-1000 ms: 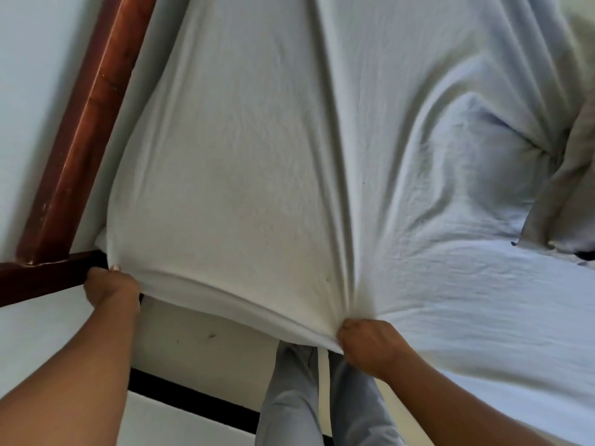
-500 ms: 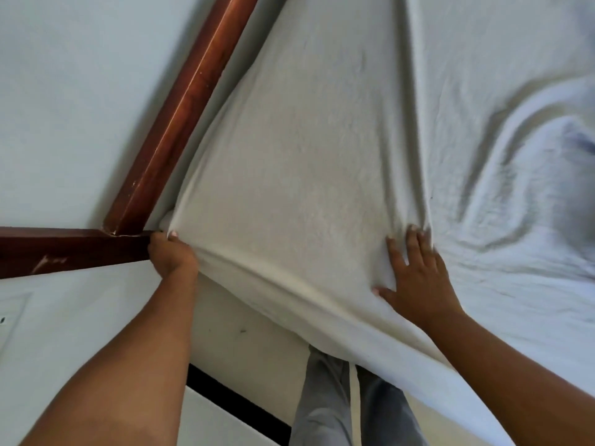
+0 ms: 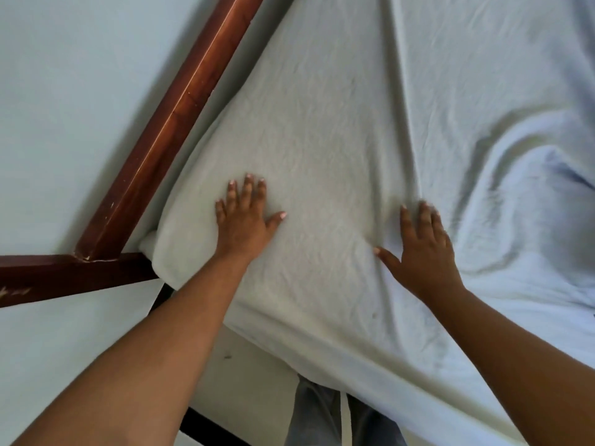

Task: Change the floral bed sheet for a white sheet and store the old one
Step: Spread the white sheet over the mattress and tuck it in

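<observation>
White cloth lies under both palms: the left hand [image 3: 244, 217] rests flat on the white sheet [image 3: 338, 123] close to the near corner of the bed, with its fingers straight and held together and its thumb spread to the side, gripping nothing. The right hand [image 3: 421, 249] lies flat on the same sheet, well to the right of the left one. Its fingers are also straight and slightly fanned, its thumb points back toward the left hand, and it holds nothing either. Small creases bunch in the fabric just beside the right thumb, and a long fold runs from the fingertips up the bed. Between the two hands the sheet is fairly smooth, with only a fine crinkle. It covers the mattress corner [image 3: 167, 252], wrapping round the rounded edge, and its near edge hangs over the side of the bed toward the person. Right of the right hand the cloth is looser, rising in soft bluish ridges and hollows. A reddish-brown wooden bed frame [image 3: 167, 123] hugs the corner, one rail running up along the left side of the mattress and another meeting it from the left. Beyond the rails is a pale plain surface [image 3: 70, 91]. Below the hanging edge show a cream floor [image 3: 248, 358] and the person's grey trousers [image 3: 318, 416].
</observation>
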The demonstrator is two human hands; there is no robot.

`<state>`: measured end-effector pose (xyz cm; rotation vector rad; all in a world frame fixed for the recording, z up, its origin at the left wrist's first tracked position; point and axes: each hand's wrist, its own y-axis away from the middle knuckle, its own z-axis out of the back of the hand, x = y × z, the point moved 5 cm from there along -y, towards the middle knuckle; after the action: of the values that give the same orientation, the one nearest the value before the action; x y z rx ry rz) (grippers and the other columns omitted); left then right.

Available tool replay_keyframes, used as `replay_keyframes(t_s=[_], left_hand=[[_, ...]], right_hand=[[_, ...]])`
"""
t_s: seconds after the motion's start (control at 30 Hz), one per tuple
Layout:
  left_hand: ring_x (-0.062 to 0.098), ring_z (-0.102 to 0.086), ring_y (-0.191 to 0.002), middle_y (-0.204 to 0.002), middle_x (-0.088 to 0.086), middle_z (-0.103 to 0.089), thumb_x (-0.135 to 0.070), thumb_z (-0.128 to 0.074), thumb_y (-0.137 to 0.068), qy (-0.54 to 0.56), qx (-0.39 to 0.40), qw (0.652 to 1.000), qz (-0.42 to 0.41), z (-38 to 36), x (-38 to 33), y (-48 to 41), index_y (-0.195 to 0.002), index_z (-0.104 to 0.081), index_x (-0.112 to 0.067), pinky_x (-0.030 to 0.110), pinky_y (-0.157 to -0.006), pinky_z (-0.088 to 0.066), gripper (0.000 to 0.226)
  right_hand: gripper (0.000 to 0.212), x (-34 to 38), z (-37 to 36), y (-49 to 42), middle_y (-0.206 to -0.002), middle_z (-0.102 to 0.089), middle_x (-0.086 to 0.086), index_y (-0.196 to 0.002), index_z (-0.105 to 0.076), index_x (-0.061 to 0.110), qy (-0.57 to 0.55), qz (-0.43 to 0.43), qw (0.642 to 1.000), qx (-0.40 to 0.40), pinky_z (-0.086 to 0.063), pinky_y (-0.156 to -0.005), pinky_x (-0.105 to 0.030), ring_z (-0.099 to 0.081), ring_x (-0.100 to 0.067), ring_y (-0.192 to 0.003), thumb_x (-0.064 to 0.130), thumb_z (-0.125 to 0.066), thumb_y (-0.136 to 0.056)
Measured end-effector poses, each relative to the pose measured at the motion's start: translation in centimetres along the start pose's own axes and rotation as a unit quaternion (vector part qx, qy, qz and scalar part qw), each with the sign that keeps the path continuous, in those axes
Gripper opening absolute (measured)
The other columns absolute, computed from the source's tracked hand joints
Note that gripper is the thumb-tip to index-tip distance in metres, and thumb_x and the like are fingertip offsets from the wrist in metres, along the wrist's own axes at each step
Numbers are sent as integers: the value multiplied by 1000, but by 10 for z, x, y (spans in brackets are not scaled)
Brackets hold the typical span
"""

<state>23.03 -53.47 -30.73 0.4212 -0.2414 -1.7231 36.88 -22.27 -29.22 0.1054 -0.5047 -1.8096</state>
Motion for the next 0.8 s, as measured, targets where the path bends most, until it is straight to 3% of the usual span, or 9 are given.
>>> replay_keyframes(t_s=[0.1, 0.2, 0.3, 0.4, 0.5, 0.6, 0.63, 0.7, 0.8], left_hand=[[25, 15, -153, -167, -8, 14, -73, -27, -94, 33, 15, 995, 93, 7, 7, -26, -159, 10, -25, 61, -120, 4, 89], [22, 16, -153, -167, -9, 15, -75, -25, -93, 42, 30, 993, 107, 9, 17, -30, -158, 14, -26, 61, -120, 6, 91], [19, 16, -153, -166, -9, 17, -76, -22, -93, 41, 23, 992, 120, 10, 28, -35, -158, 15, -24, 62, -119, 5, 91], [19, 16, -153, -166, -9, 17, -76, -22, -93, 40, 37, 988, 142, 13, 38, -43, -158, 16, -24, 64, -118, 4, 92], [21, 15, -153, -167, -7, 16, -71, -25, -96, 47, 34, 983, 172, 16, 31, -48, -159, 13, -20, 66, -117, 2, 89], [31, 9, -154, -168, 2, 11, -64, -26, -100, 61, 8, 972, 226, 30, 7, -64, -160, 4, -14, 70, -116, -5, 84], [32, 8, -154, -168, 3, 9, -63, -27, -100, 41, -4, 979, 198, 33, -8, -72, -160, 2, -15, 70, -116, -6, 82], [28, 7, -154, -168, -1, 5, -62, -26, -100, -10, -18, 999, 45, 35, -61, -89, -160, 0, -22, 68, -116, -6, 77], [24, 8, -154, -168, -8, 5, -72, -19, -94, -69, 9, 991, -116, 19, -129, -104, -159, 0, -36, 66, -118, -4, 76]], right_hand=[[102, -5, -3, -8, -169, -3, -19, -163, -6, 17, 2, 20, 1000, 19, -23, -122, -58, -7, -43, -155, 84, -22, -87], [94, -3, 3, -5, -170, -4, -11, -164, -5, 16, -31, 46, 998, 13, -18, -125, -51, -3, -37, -156, 77, -28, -95], [82, -15, 17, -7, -169, -15, -11, -162, -14, 10, -93, 31, 995, -29, -25, -124, -48, -16, -29, -156, 64, -31, -102], [82, -40, 21, -15, -166, -24, -16, -160, -23, 6, -65, 11, 996, -64, -29, -121, -52, -24, -32, -153, 62, -24, -100], [88, -71, 18, -25, -170, -12, -11, -161, -19, 9, -45, -32, 998, -29, -21, -124, -52, -14, -29, -156, 66, -11, -95], [89, -83, 14, -32, -171, 0, -3, -163, -10, 16, -5, -15, 1000, 0, -14, -125, -50, -2, -24, -158, 68, -3, -92], [87, -83, 12, -34, -171, -1, -3, -163, -10, 17, 7, -7, 1000, -2, -14, -125, -50, -2, -24, -158, 68, -4, -92], [83, -81, 12, -40, -171, -4, -3, -163, -12, 18, 26, 4, 1000, -12, -15, -124, -51, -4, -26, -158, 65, -8, -95], [79, -78, 18, -57, -171, -8, -2, -163, -15, 21, 45, 29, 998, -22, -17, -124, -52, -7, -27, -157, 65, -11, -97]])
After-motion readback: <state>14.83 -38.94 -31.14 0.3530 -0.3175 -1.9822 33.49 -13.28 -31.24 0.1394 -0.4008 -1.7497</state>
